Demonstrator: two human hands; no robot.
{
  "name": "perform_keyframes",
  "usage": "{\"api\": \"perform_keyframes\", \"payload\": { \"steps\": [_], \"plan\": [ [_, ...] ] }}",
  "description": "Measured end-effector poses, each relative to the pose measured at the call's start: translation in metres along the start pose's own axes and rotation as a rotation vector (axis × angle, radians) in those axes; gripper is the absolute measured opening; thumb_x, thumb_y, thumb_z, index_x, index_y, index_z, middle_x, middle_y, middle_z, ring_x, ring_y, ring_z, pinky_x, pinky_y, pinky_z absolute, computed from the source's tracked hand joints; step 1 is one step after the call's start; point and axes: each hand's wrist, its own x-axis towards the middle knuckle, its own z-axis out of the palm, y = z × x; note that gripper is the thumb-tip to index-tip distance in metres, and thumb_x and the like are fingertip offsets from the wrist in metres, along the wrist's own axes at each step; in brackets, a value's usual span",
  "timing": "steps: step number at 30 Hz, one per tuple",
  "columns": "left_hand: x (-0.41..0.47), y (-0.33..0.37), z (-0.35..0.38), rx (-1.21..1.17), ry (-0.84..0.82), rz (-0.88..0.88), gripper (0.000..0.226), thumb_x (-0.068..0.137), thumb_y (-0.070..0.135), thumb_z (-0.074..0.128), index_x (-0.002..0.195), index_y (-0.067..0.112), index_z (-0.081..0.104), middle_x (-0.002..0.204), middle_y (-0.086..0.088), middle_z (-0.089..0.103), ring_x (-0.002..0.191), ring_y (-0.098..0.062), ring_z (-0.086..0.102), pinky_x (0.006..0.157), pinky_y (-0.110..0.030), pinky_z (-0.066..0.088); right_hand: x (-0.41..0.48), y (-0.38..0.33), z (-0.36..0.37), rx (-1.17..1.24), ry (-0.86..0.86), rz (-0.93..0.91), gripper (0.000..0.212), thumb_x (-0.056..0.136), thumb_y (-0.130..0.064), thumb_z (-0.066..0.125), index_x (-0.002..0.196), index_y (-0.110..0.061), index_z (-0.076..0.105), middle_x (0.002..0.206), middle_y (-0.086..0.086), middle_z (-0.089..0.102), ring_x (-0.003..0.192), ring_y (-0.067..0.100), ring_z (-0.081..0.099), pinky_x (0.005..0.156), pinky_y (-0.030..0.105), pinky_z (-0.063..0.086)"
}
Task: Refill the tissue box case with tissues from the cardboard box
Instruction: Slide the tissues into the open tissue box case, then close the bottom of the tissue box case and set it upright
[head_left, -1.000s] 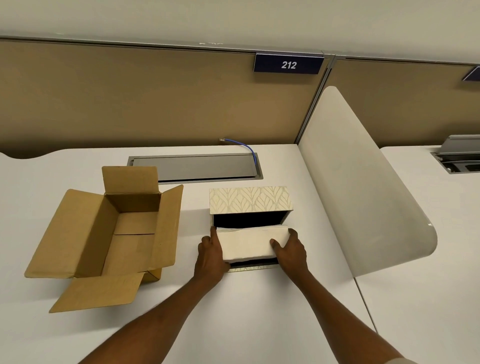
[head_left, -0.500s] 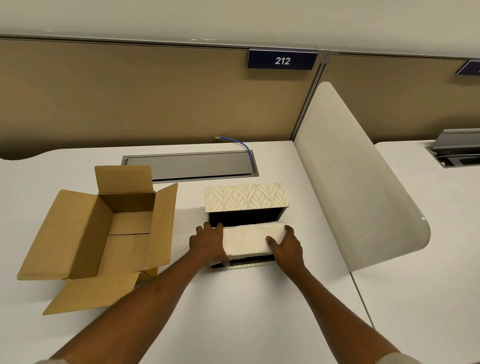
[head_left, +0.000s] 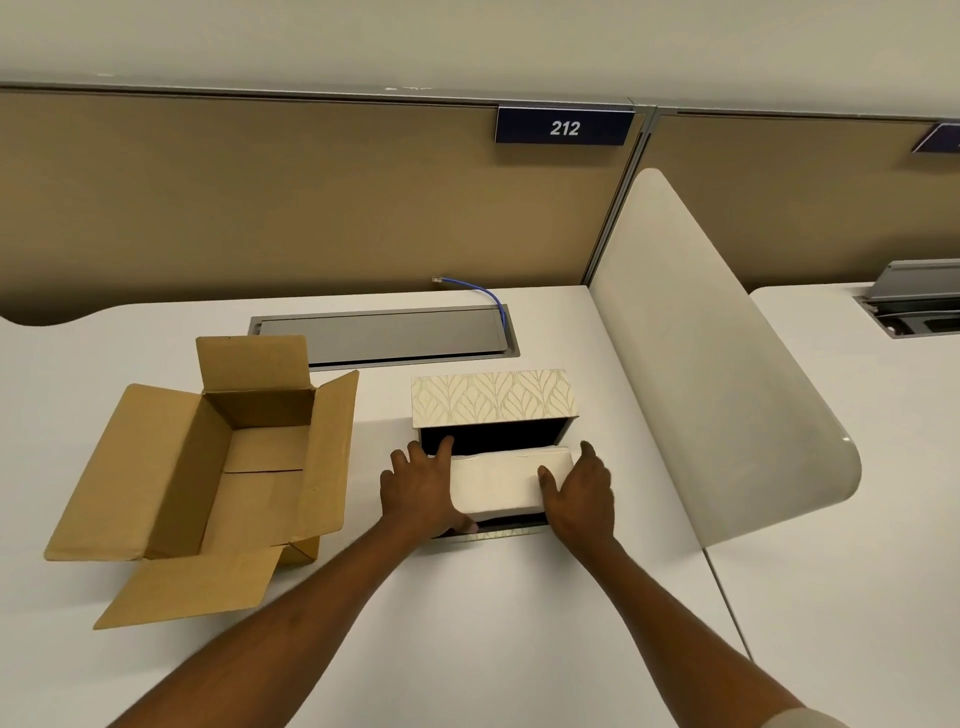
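Observation:
The tissue box case (head_left: 493, 397), cream with a leaf pattern and a black inside, lies on the white desk with its open side up. A white stack of tissues (head_left: 498, 480) sits partly in that opening, its near half raised above the case's front edge. My left hand (head_left: 423, 491) grips the stack's left end, fingers reaching over the case's rim. My right hand (head_left: 579, 491) grips its right end. The brown cardboard box (head_left: 208, 467) stands open to the left with nothing visible inside it.
A grey cable hatch (head_left: 382, 335) with a blue cable (head_left: 488, 296) lies behind the case. A cream rounded divider (head_left: 701, 364) rises on the right of the desk. Tan partition panels close off the back, one bearing a sign reading 212.
Both hands have slid slightly forward along the tissue stack, the left fingers now over the case's rim. The stack sits a little deeper in the case.

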Motion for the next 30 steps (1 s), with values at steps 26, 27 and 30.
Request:
{"api": "perform_keyframes", "payload": {
  "steps": [26, 27, 30],
  "plan": [
    [0.014, -0.002, -0.020, 0.219, 0.140, 0.359, 0.146, 0.052, 0.083, 0.065, 0.146, 0.010, -0.020, 0.155, -0.014, -0.026, 0.139, -0.030, -0.032, 0.115, -0.043, -0.013, 0.040, -0.027, -0.018, -0.588, -0.096, -0.678, 0.074, 0.095, -0.061, 0.018, 0.154, -0.016, 0.020, 0.162, 0.009, 0.015, 0.150, 0.028, 0.001, 0.117, 0.051, 0.007],
    [0.010, -0.002, -0.019, 0.219, 0.144, 0.361, 0.145, 0.053, 0.082, 0.064, 0.146, 0.010, -0.021, 0.155, -0.013, -0.028, 0.137, -0.029, -0.035, 0.113, -0.043, -0.016, 0.036, -0.024, -0.017, -0.591, -0.082, -0.683, 0.074, 0.095, -0.060, 0.020, 0.153, -0.016, 0.021, 0.162, 0.009, 0.016, 0.150, 0.028, 0.002, 0.117, 0.052, 0.008],
    [-0.004, 0.000, -0.009, 0.221, 0.155, 0.354, 0.145, 0.054, 0.082, 0.064, 0.144, 0.011, -0.025, 0.153, -0.014, -0.032, 0.134, -0.030, -0.041, 0.109, -0.043, -0.022, 0.022, -0.014, -0.014, -0.596, -0.054, -0.684, 0.073, 0.095, -0.059, 0.023, 0.153, -0.014, 0.023, 0.161, 0.010, 0.017, 0.150, 0.030, 0.003, 0.118, 0.054, 0.012]
  ]
}}
